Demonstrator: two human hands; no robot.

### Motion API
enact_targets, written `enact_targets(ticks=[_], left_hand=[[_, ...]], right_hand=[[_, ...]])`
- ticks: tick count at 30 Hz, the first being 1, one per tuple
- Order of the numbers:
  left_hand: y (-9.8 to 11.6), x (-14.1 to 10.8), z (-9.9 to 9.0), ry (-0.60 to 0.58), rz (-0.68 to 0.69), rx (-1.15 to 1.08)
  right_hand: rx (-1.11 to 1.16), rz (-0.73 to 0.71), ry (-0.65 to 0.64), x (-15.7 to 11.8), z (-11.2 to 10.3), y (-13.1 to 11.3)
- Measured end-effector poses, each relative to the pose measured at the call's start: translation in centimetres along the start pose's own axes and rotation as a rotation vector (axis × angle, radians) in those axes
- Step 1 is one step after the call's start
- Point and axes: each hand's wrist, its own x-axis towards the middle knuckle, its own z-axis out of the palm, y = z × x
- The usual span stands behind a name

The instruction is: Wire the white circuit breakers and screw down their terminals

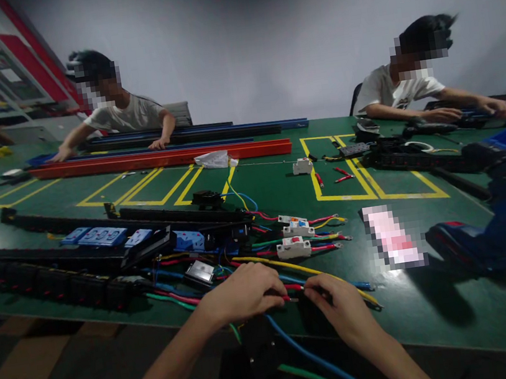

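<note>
My left hand (248, 287) is closed, its fingertips pinching a red wire (288, 298) with a bare metal tip. Close beside it, my right hand (339, 303) pinches the end of another red wire (294, 286). A yellow wire (311, 271) and blue wires run just behind my fingers toward the right. Beyond my left hand lies a small module (200, 272) with a shiny face. White circuit breakers (294, 247) with red wire ends rest behind the hands. A blue wire (305, 356) and a green wire (314, 375) hang nearer to me.
Black power strips (49, 278) with blue sockets (102, 236) stretch to the left. A blue cordless drill (479, 227) stands at right, near a pixelated flat object (392, 237). Orange rails (164, 159) lie across the green table (261, 182). Two people sit opposite, handling parts.
</note>
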Motion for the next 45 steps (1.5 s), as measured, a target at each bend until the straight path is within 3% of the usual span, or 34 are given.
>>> enact_targets(ticks=[6, 9, 11, 17, 21, 25, 31, 36, 41, 45], left_hand=[[0.3, -0.3, -0.8, 0.039, -0.022, -0.134], [1.1, -2.7, -1.5, 0.136, -0.082, -0.286], [1.9, -5.1, -1.6, 0.138, -0.086, -0.349], [3.2, -10.0, 0.6, 0.186, -0.130, -0.349], [2.3, -11.3, 2.5, 0.364, -0.196, -0.380], [0.4, -11.9, 3.7, 0.529, -0.203, -0.383], [-1.4, -11.6, 3.4, 0.588, -0.076, -0.445], [-2.9, -12.1, 4.7, 0.738, -0.181, -0.333], [-3.3, -12.0, 5.8, 0.883, -0.142, -0.113], [-3.4, -11.7, 5.1, 0.959, -0.311, 0.048]], right_hand=[[-0.006, -0.012, -0.013, -0.1, 0.1, 0.3], [-0.006, -0.023, -0.010, -0.1, 0.1, 0.5], [-0.016, -0.024, -0.006, -0.2, 0.1, 0.6], [-0.040, -0.025, -0.013, 0.0, 0.1, 0.5], [-0.055, -0.032, -0.005, 0.0, 0.0, 0.4], [-0.063, -0.042, 0.010, -0.1, 0.0, 0.1], [-0.071, -0.036, 0.012, -0.2, 0.0, 0.0], [-0.084, -0.033, 0.013, -0.1, 0.2, 0.1], [-0.076, -0.057, 0.033, -0.1, 0.1, 0.0], [-0.084, -0.063, 0.034, -0.1, 0.1, 0.0]])
